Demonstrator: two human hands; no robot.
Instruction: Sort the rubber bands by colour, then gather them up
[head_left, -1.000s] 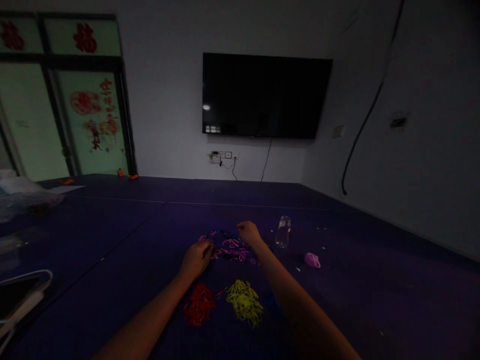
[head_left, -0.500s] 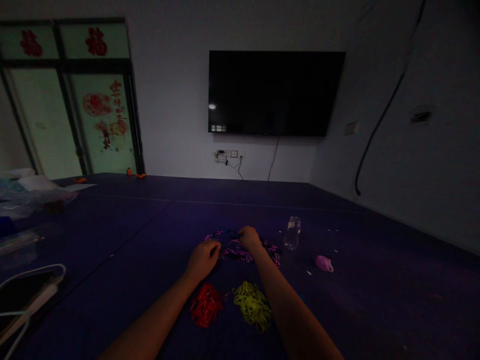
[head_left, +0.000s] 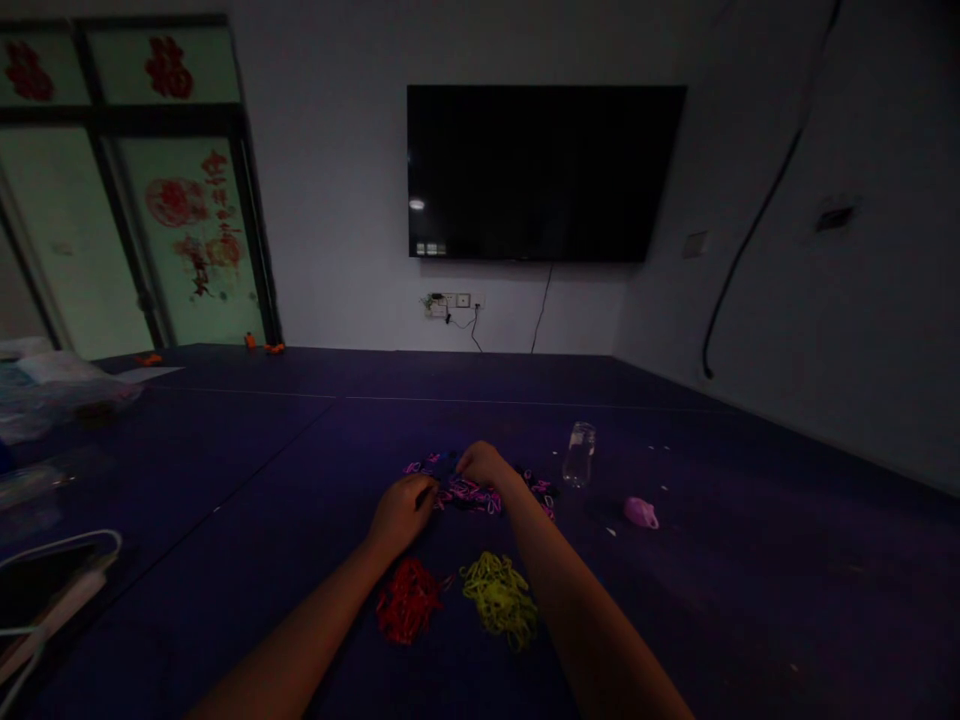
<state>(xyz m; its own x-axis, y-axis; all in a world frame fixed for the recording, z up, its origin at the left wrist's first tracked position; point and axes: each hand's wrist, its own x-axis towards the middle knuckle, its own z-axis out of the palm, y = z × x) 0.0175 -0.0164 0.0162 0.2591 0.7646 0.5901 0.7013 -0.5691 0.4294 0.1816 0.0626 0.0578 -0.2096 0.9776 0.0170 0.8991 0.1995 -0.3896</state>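
Small pink, blue and dark bands [head_left: 469,493] lie loosely spread on the dark purple table [head_left: 300,480]. At their left edge is my left hand [head_left: 405,512], its fingers pressed together; what they hold, if anything, is too dark to see. My right hand [head_left: 482,466] reaches into the middle of the bands with fingertips pinched on something too small to name. Nearer to me lie a heap of red bands [head_left: 409,600] and, to its right, a heap of yellow-green bands [head_left: 499,600], neither touched by a hand.
A clear bottle [head_left: 580,455] stands right of the bands, with a pink object [head_left: 641,513] beyond it to the right. Plastic bags [head_left: 60,390] and a white-edged device [head_left: 56,590] lie at the left. A television [head_left: 544,175] hangs on the wall.
My right hand has moved a little left over the scattered bands, closer to my left hand. The whole view has shifted slightly.
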